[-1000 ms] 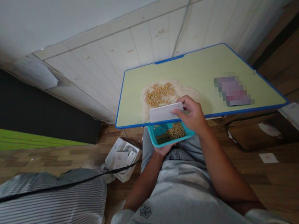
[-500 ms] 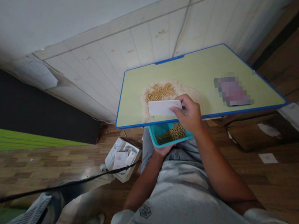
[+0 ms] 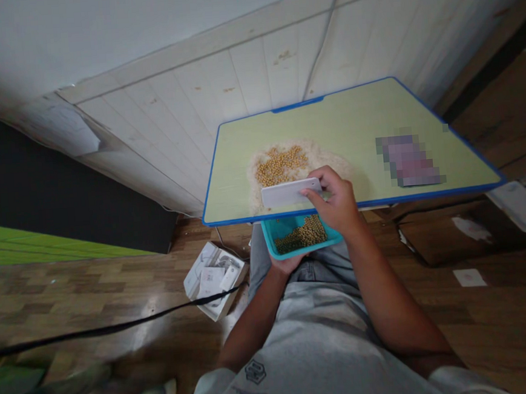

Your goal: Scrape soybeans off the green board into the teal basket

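Scraping step, by the look of it: our right hand (image 3: pixel 336 200) pinches a white card (image 3: pixel 285 193).
Card's between the beans (image 3: pixel 278 164) and the table's (image 3: pixel 352 117) near edge; our left hand (image 3: pixel 289 264) supports the tub (image 3: pixel 284 225) below, fingers hidden. Next pull calls for tub under edge.

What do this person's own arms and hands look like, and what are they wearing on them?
The right hand and the visible part of the left hand are ungloved. Both forearms are bare, below the short, pale grey sleeves of a T-shirt.
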Demonstrator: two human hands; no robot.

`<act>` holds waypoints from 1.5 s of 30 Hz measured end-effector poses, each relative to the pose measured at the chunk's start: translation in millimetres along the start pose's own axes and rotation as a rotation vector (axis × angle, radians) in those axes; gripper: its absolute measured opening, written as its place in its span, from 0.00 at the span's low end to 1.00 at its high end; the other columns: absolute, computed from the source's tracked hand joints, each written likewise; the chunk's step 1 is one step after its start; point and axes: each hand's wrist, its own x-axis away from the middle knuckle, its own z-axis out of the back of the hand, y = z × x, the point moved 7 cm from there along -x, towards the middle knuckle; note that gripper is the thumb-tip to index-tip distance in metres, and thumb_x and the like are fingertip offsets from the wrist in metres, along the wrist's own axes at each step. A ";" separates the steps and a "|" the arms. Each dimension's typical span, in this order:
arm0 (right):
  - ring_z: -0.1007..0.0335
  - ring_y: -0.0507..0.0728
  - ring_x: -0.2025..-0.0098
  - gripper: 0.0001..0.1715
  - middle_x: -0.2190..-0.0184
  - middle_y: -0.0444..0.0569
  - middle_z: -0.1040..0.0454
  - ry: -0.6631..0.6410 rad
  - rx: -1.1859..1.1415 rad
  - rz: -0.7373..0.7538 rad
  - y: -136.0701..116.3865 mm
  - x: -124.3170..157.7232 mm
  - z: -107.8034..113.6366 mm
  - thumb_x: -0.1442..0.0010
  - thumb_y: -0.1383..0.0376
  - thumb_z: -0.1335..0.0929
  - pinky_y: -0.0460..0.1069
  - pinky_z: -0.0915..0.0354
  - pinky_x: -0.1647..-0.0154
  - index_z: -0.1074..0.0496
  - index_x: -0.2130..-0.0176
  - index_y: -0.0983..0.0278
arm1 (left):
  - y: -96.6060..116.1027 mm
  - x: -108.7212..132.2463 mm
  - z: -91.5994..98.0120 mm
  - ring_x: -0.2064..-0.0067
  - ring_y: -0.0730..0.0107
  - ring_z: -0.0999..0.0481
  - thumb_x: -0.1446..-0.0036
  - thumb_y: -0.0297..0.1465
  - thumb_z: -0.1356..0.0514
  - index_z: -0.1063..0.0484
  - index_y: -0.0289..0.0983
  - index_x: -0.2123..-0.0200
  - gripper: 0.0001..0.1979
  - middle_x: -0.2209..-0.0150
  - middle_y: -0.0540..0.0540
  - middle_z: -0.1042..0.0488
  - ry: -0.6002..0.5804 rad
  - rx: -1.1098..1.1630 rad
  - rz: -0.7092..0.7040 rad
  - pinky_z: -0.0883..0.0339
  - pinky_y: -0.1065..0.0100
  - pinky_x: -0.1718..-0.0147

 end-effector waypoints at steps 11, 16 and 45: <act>0.25 0.58 0.65 0.09 0.65 0.43 0.21 -0.013 -0.017 0.081 -3.8 1.8 0.0 0.32 0.57 0.23 0.51 0.31 0.61 0.23 0.56 0.56 | 3.0 -0.3 0.4 0.12 0.36 0.41 0.17 0.54 0.58 0.28 0.41 0.18 0.40 0.20 0.39 0.24 0.018 -0.005 -0.021 0.55 0.24 0.13; 0.25 0.57 0.65 0.08 0.66 0.42 0.22 -0.028 -0.037 0.090 -7.3 1.6 0.6 0.31 0.58 0.23 0.50 0.32 0.61 0.23 0.57 0.56 | 1.4 -1.2 1.2 0.10 0.38 0.44 0.16 0.54 0.62 0.34 0.42 0.15 0.41 0.16 0.42 0.30 -0.020 -0.017 0.004 0.61 0.25 0.12; 0.30 0.59 0.66 0.09 0.65 0.43 0.26 0.040 0.084 0.043 -0.2 3.4 9.0 0.33 0.57 0.27 0.52 0.35 0.63 0.27 0.55 0.55 | -4.6 -12.9 29.9 0.11 0.38 0.42 0.17 0.53 0.61 0.42 0.44 0.11 0.41 0.13 0.41 0.37 0.085 0.115 0.027 0.61 0.28 0.12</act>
